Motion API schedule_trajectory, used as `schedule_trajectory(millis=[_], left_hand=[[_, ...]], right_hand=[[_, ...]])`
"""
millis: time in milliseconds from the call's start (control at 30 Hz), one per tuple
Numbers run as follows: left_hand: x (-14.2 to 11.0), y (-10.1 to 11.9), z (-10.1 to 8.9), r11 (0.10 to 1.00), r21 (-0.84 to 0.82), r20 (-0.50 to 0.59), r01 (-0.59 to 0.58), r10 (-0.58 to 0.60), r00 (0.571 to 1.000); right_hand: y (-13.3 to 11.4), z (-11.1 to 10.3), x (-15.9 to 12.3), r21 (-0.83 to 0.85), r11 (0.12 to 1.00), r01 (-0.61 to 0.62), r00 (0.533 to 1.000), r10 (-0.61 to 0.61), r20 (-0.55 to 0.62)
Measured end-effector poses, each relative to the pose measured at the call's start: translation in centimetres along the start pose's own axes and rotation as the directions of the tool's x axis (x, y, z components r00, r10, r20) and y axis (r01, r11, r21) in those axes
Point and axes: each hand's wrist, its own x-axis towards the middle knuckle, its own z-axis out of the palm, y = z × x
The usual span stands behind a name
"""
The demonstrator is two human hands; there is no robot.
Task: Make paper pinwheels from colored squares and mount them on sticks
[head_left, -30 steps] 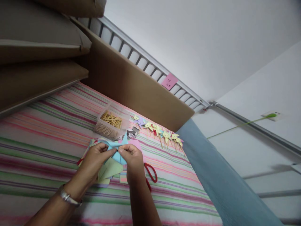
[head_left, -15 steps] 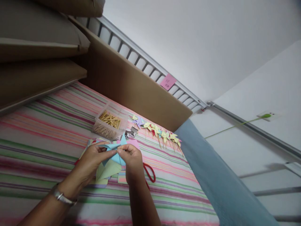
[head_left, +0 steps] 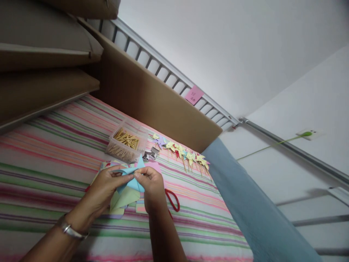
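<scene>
A light-blue paper pinwheel (head_left: 132,183) is held between both hands, above the striped cloth. My left hand (head_left: 110,182) pinches it from the left, thumb pressed near the middle. From the right, my right hand (head_left: 151,183) grips the centre between thumb and fingers. One blue point stands up between the hands; the fingers hide the very centre. Beneath lie pale green paper pieces (head_left: 124,200) and a pink sheet (head_left: 155,166). Red-handled scissors (head_left: 177,203) lie just right of my right wrist, partly covered by it.
A clear plastic box (head_left: 120,153) of short wooden sticks stands beyond the hands, beside a small dark shiny packet (head_left: 151,154). Several finished pinwheels on sticks (head_left: 191,158) lie in a row at the back right. A brown board (head_left: 158,103) borders the far side.
The view has shifted slightly, so everything sits a little further left. Both hands keep their hold on the blue pinwheel, and a small dark spot seen earlier at its centre is now covered.
</scene>
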Motion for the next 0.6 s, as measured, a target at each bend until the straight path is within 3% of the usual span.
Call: schedule_trajectory(millis=[600], left_hand=[[-0.04,0.34,0.25,0.997,-0.057,0.004,0.046,-0.045,0.999]], right_hand=[[-0.25,0.41,0.17,-0.080,0.994,0.071,0.997,-0.071,0.003]])
